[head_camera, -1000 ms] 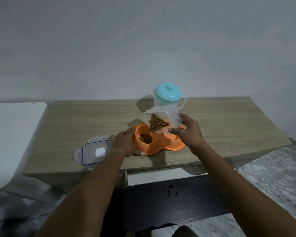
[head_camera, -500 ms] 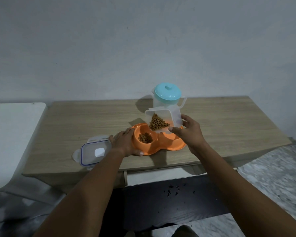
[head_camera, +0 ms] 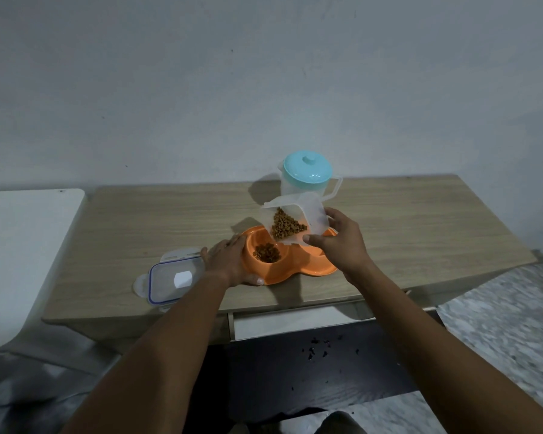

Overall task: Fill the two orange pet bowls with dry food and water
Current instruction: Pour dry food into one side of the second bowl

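Above the orange double bowl (head_camera: 290, 270) | my right hand (head_camera: 337, 242) clamps the tilted kibble container (head_camera: 297, 222) | my left hand (head_camera: 229, 261) braces the bowl's edge, fingers together | kibble (head_camera: 266, 253) in left well

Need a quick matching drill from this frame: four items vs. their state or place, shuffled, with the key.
Items:
1. jug
2. container
3. lid
4. left bowl

States:
A. flat on the table, left of the bowls
B. tilted in the right hand, kibble inside
C. upright behind the bowls, teal cap on
D. holds a small pile of kibble, left hand against its side

Pairs: 1-C, 2-B, 3-A, 4-D
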`<act>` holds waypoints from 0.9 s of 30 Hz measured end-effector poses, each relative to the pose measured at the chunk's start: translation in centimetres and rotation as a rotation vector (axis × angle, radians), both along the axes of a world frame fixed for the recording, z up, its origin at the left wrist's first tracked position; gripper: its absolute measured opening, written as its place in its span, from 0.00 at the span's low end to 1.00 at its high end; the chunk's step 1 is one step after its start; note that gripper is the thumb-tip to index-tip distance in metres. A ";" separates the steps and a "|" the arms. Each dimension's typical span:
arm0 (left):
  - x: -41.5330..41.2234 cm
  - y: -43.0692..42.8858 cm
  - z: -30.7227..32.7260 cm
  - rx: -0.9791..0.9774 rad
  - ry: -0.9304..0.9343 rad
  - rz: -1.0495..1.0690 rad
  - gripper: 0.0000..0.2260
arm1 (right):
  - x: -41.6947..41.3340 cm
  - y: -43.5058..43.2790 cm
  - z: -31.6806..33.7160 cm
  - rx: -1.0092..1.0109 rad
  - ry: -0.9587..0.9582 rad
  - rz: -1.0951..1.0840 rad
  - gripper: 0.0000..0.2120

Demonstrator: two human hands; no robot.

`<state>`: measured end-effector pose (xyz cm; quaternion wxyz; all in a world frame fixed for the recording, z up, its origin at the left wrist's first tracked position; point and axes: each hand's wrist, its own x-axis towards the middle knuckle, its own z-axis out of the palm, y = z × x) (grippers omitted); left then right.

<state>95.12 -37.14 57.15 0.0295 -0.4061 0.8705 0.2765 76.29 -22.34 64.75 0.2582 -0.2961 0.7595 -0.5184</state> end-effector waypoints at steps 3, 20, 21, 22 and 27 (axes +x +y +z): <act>-0.1 -0.1 -0.1 -0.001 0.004 0.006 0.53 | -0.1 -0.1 -0.1 -0.017 -0.078 -0.021 0.34; -0.1 -0.1 -0.1 0.004 -0.007 0.001 0.54 | -0.4 0.2 -0.5 -0.007 -0.080 -0.008 0.36; -0.1 -0.2 -0.1 0.009 -0.005 0.005 0.53 | -0.3 0.2 -0.5 0.003 -0.053 0.011 0.36; -0.1 -0.2 -0.2 0.011 -0.003 0.007 0.53 | -0.3 0.0 -0.5 0.005 -0.034 0.025 0.36; 0.0 -0.4 -0.5 0.005 -0.002 -0.001 0.53 | -0.3 0.1 -0.8 -0.040 -0.109 -0.034 0.36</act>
